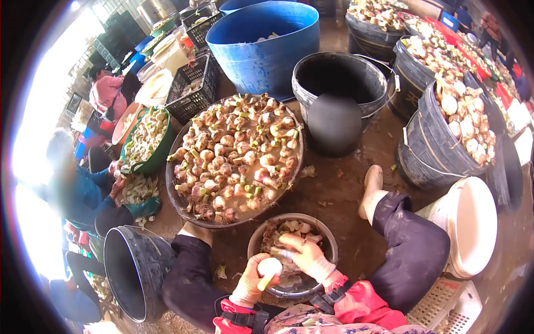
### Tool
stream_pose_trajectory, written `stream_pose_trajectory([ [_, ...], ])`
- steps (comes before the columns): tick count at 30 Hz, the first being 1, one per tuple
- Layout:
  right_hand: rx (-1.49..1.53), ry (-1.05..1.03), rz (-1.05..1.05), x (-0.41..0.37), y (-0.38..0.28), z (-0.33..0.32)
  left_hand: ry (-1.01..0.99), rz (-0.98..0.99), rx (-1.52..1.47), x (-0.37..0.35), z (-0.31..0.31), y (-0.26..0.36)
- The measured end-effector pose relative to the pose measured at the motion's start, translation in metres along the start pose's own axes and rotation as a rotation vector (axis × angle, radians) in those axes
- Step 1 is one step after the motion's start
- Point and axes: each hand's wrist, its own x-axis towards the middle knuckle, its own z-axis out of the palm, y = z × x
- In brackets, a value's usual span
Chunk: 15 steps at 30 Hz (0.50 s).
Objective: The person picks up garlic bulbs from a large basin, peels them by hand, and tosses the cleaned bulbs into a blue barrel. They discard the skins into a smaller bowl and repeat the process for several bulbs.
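White bulb (270, 266), peeled clean, sits clamped in the left hand (250, 285). The glove is pale, the fingers are wrapped round the bulb, and a greenish stub pokes out below.

The right hand (310, 259), gloved too, lies against the bulb's upper side with its fingers curled. A thin grey sliver shows between hand and bulb. From my feed I cannot tell whether that hand grips anything.

Both hands hover over a metal bowl (329, 240) on the ground between the person's knees. It holds peelings and pale pieces.

Just beyond the bowl is a wide dark basin (169, 189), heaped with unpeeled brownish bulbs showing green cut stems.

Beside the left knee a black bucket (150, 261) lies tipped over, its mouth toward me. Beside the right knee a white bucket (473, 222) also lies over.

Farther back stands an upright dark bucket (339, 75), with a blue tub (267, 50) behind it. To the right are black tubs (428, 139) loaded with pale bulbs.

At the left edge a co-worker's blue sleeve (83, 192) shows near a green basin (161, 150) of bulbs.
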Motion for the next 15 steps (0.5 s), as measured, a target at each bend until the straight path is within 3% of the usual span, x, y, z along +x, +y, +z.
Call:
stream_pose_trajectory([
  [3,-0.264,-0.212,-0.057,-0.009,-0.042,0.006,-0.052,0.004,0.051,0.007,-0.004,-0.001],
  [10,-0.151,-0.018,0.006,-0.009,-0.028,0.017,-0.010,0.297,0.258,0.029,-0.009,-0.028],
  [12,-0.023,0.019,0.119,-0.010,-0.034,0.013,0.126,0.289,-0.166,0.022,0.003,-0.009],
  [13,-0.066,0.064,0.018,-0.009,-0.023,0.014,0.146,0.267,-0.136,0.021,0.004,0.002],
  [15,-0.005,0.047,0.088,-0.007,-0.035,0.012,0.250,0.307,0.083,0.022,-0.001,0.004],
])
